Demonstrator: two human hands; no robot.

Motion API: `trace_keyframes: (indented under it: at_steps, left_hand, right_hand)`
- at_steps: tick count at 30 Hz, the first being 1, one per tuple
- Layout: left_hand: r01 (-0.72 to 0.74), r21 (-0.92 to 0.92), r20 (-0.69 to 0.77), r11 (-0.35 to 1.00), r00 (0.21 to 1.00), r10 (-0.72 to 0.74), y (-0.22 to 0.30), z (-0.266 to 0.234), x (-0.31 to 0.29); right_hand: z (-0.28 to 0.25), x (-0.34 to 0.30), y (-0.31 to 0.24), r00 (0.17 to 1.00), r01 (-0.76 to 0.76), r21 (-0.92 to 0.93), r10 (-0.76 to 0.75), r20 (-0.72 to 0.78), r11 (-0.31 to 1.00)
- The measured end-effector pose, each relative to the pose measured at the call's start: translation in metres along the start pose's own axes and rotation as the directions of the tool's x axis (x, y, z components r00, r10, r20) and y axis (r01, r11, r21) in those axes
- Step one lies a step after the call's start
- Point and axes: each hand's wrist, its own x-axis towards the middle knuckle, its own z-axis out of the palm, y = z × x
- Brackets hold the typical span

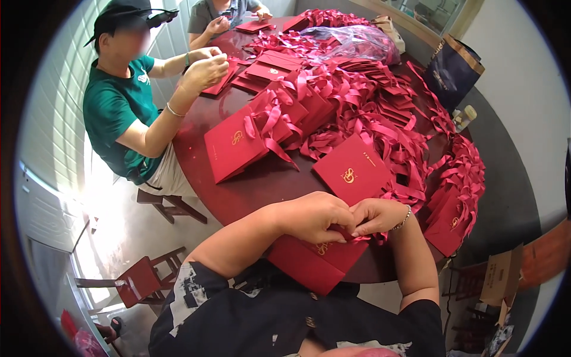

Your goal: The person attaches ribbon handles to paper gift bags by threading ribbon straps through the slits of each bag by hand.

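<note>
A red paper gift bag point(315, 268) with a gold emblem lies at the table's near edge, against my front. Over its upper edge my left hand point(318, 215) and my right hand point(382, 215) meet, fingertips pinched together. A bit of red ribbon point(360, 238) shows below the right fingertips; the rest of it is hidden by the hands. Both hands are closed at the ribbon where it joins the bag. Just beyond them lies another red gift bag point(352, 169), flat, beside a heap of red ribbon handles point(395, 149).
Piled red bags point(235, 143) cover much of the round dark-red table point(205, 172). A person in a green shirt point(116, 95) works at the left; another person point(220, 21) sits at the far side. A dark blue bag point(453, 71) and a small bottle point(467, 116) stand at the right.
</note>
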Motion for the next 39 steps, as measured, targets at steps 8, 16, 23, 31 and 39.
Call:
trace_keyframes:
  at_steps: [8,16,23,31,39]
  left_hand:
    - [0.031,-0.105,-0.083,0.994,0.996,-0.039,-0.01,-0.001,-0.007]
    - [0.295,-0.368,-0.029,0.882,0.944,-0.328,-0.015,-0.012,-0.006]
    - [0.325,-0.338,0.0,0.884,0.939,-0.345,-0.019,-0.02,0.0]
    - [0.276,-0.5,0.044,0.821,0.955,-0.294,-0.017,0.0,0.005]
    - [0.61,-0.181,-0.154,0.771,0.757,-0.635,-0.031,-0.004,0.001]
  right_hand:
    - [-0.012,0.007,0.004,1.0,-0.017,0.101,0.015,0.011,0.995]
    - [-0.008,0.003,-0.021,0.93,-0.185,-0.092,0.144,-0.337,0.979]
    - [-0.016,-0.002,-0.004,0.95,0.02,-0.054,-0.036,-0.309,0.998]
    - [-0.018,-0.003,0.032,0.869,-0.104,-0.243,-0.03,-0.494,0.964]
    - [-0.01,-0.044,0.014,0.377,-0.24,-0.182,-0.081,-0.923,0.954]
